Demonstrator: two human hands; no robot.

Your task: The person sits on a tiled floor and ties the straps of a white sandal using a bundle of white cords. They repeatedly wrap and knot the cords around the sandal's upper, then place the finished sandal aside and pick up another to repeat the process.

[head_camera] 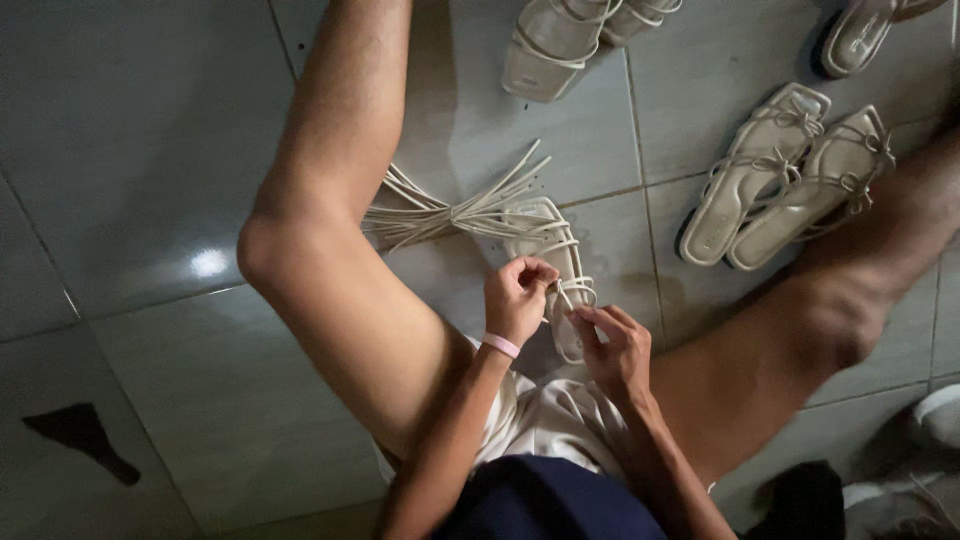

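A cream strappy sandal (545, 235) lies on the grey tiled floor between my bent legs. My left hand (517, 297), with a pink band on the wrist, pinches a thin cream strap (563, 292) over the sandal. My right hand (612, 345) grips the same strap at its near end, close to the sandal's heel. Both hands sit close together above the sole. A bundle of loose cream straps (450, 212) fans out to the left of the sandal, partly behind my left knee.
A finished pair of cream sandals (785, 185) lies to the right. More sandals (555, 40) sit at the top edge, another sandal (860, 35) at the top right. My knees flank the work area. A dark mark (80, 435) is on the floor at lower left.
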